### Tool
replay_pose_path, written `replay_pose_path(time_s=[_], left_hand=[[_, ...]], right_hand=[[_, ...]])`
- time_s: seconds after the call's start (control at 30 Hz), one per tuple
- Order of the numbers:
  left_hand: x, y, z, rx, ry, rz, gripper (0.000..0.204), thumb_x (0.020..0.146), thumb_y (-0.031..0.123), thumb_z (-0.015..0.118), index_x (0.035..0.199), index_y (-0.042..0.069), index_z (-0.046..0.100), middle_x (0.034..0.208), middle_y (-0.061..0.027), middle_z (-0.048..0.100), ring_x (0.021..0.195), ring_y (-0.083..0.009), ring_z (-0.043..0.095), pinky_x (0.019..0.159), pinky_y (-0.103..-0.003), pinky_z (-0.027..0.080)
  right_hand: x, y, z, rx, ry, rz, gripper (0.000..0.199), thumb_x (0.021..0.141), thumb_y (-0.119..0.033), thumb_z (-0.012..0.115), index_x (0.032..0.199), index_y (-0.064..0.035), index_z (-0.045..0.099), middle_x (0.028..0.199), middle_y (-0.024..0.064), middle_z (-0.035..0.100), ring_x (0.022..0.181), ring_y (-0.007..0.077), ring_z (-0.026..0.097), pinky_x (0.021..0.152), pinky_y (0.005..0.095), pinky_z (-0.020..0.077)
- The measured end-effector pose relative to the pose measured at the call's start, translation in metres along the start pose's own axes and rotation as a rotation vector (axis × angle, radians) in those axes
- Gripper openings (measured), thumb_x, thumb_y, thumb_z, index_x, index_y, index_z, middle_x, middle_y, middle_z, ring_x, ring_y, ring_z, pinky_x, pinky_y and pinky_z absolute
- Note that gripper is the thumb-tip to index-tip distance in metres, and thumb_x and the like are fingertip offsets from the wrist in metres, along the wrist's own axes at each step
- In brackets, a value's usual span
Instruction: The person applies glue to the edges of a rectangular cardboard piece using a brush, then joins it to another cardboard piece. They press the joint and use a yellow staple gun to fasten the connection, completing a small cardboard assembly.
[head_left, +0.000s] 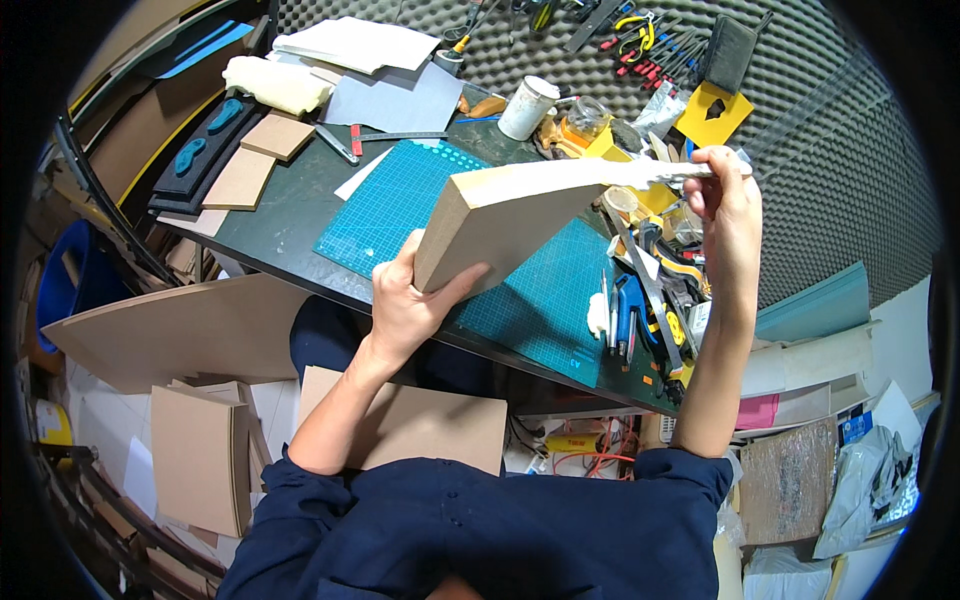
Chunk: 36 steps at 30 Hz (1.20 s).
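My left hand point(408, 305) grips the near corner of a thick brown board point(515, 225), thumb on its face and fingers behind. The board is raised and tilted above a teal cutting mat point(385, 200). Its upper edge looks white toward the far end and pale yellow near my left hand. Pinched in my right hand point(728, 190) is a thin, white-smeared stick-like tool point(670, 171). The tool reaches the far end of that white edge; whether its tip is a brush or a blade I cannot make out.
A white can point(528, 107) stands behind the mat. A blue glue gun point(628, 305) lies among tools at the right. Small brown panels point(240, 178), a folding knife point(336, 143) and a metal square point(400, 135) lie at the left. Larger boards point(195, 460) lean below the table.
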<state>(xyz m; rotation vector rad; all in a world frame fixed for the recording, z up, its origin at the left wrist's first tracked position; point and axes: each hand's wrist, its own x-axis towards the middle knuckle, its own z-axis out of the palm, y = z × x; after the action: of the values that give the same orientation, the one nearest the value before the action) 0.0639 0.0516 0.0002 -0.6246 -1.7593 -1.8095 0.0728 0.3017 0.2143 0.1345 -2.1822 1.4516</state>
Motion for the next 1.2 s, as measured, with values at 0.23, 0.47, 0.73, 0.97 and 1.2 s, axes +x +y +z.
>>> replay_pose_path(time_s=[0.23,0.47,0.73,0.97,1.2], left_hand=[[0.0,0.002,0.0,0.002,-0.009,-0.019,0.04,0.079,0.015,0.081,0.11,0.0,0.061,0.087,-0.0157,0.073,0.075,-0.0239,0.074,0.063,-0.03,0.057],[0.0,0.005,-0.002,0.044,-0.007,0.004,0.041,0.079,0.015,0.081,0.111,-0.001,0.061,0.089,-0.016,0.073,0.077,-0.0241,0.074,0.064,-0.03,0.056],[0.0,0.005,-0.002,-0.001,-0.036,-0.055,0.038,0.081,0.012,0.079,0.111,-0.003,0.063,0.089,-0.0118,0.073,0.075,-0.0166,0.07,0.067,-0.028,0.055],[0.0,0.005,-0.002,0.015,-0.028,-0.019,0.039,0.08,0.01,0.079,0.113,-0.002,0.063,0.09,-0.0117,0.073,0.076,-0.0167,0.071,0.067,-0.028,0.055],[0.0,0.004,-0.002,0.014,-0.007,-0.002,0.039,0.08,0.016,0.081,0.11,0.0,0.062,0.089,-0.0153,0.073,0.077,-0.0232,0.074,0.064,-0.03,0.056]], right_hand=[[0.006,0.001,-0.01,0.017,-0.093,-0.061,0.024,0.102,-0.025,0.05,0.1,-0.0037,0.062,0.074,0.0027,0.059,0.059,0.0042,0.047,0.055,0.0176,0.0384],[-0.001,-0.019,0.012,0.095,-0.045,-0.057,0.026,0.103,-0.026,0.049,0.101,-0.0025,0.061,0.074,0.0032,0.058,0.062,0.0057,0.049,0.056,0.0173,0.0385],[-0.002,-0.012,0.03,0.122,-0.219,-0.042,0.023,0.102,-0.022,0.05,0.101,-0.0009,0.061,0.08,0.0017,0.058,0.065,0.006,0.05,0.058,0.0179,0.0399],[0.012,-0.014,0.009,0.066,0.049,-0.042,0.024,0.101,-0.024,0.052,0.098,-0.0025,0.061,0.076,0.0009,0.054,0.065,0.0054,0.047,0.057,0.0176,0.0372],[0.01,-0.015,0.024,-0.047,-0.075,-0.053,0.025,0.102,-0.025,0.05,0.099,-0.0026,0.062,0.074,0.0005,0.056,0.063,0.0045,0.048,0.056,0.017,0.0355]])
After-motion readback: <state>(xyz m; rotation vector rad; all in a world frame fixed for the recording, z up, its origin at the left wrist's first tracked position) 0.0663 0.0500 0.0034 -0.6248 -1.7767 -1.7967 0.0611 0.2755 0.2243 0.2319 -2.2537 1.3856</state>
